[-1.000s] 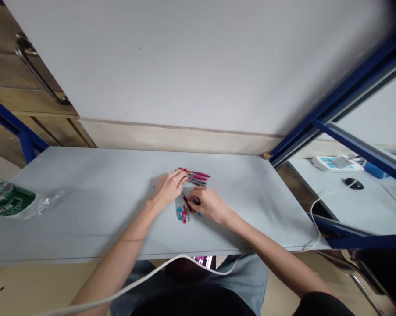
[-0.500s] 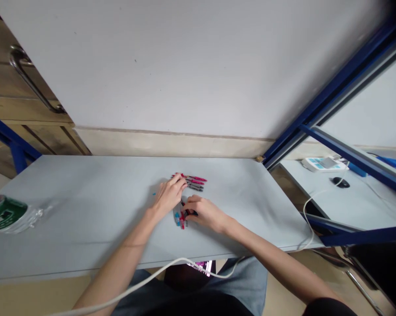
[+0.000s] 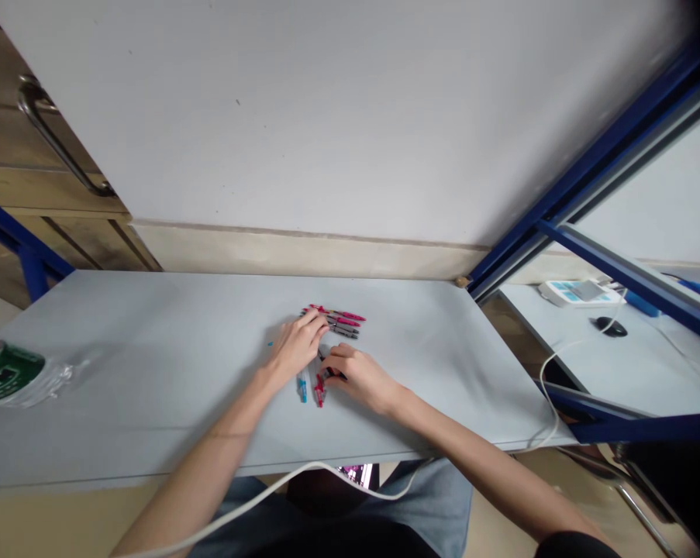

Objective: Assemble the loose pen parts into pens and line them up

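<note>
Both bare hands rested palm-down at the middle of a pale grey table (image 3: 152, 372), the left hand (image 3: 294, 350) with fingers loosely spread over a blue-capped pen (image 3: 302, 385), the right hand (image 3: 355, 374) curled narrowly around a red-capped pen (image 3: 320, 390), apparently pinning them flat so they could not roll. Just beyond the fingertips lay a neat row of pink and grey pens (image 3: 339, 322), side by side. Far left lay a crumpled clear plastic bottle with a green label (image 3: 9, 376); a white cable (image 3: 303, 473) hung below the near edge.
</note>
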A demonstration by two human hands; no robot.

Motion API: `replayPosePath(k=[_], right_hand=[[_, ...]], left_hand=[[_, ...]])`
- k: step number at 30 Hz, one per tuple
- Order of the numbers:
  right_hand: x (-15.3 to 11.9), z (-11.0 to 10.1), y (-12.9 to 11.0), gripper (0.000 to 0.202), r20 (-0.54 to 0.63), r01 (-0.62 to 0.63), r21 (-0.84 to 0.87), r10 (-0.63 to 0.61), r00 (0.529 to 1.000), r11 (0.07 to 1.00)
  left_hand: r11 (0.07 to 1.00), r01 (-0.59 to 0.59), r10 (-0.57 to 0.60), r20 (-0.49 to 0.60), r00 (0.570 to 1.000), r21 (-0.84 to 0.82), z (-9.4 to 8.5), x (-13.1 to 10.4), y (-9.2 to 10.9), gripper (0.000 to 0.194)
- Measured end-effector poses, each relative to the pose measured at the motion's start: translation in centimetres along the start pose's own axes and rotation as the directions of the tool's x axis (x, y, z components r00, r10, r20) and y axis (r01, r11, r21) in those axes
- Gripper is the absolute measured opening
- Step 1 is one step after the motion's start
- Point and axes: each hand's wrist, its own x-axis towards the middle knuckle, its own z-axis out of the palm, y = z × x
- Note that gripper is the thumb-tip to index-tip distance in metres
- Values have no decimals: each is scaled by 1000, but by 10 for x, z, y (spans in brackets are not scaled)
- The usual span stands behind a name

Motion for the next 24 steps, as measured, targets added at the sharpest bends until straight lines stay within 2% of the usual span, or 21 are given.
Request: replayPosePath(k=[5,9,11,13,15,17,20,22,24], right_hand=[[0,2,2,4,-14,0,17,0,1000,1000],[3,4,1,8,-36,12,18,-11,999,1000],[6,-1,2,10,-55,37,21,-35,998,999],[11,-12,7,9,-125,56,64,-47,991,996],[15,-23,18,8,-260,36,155,5,965,987],[17,-30,32,9,-386,-32,284,144,911,958],[15,-27,48,9,-460,-116,435,331,824,893],[13,-19,51,11,-463,-101,466,339,819,879],[12,-13,48,13,-462,-60,444,286,840,894]], left_hand=[[1000,18,-18,-12,1000,-9,8,0,-3,22],[998,35,-37,-58,998,-45,12,2,-6,20],[997,40,-45,-83,996,-60,12,3,-7,20],[997,33,-41,-101,994,-76,12,4,-8,19],[996,13,-23,-108,994,-86,12,4,-8,19],[995,-9,-2,-108,994,-97,12,4,-8,19],[995,-18,9,-96,995,-98,12,3,-7,19],[996,-18,12,-74,997,-86,12,1,-5,19],[996,-30,26,-47,999,-80,12,0,-3,20]])
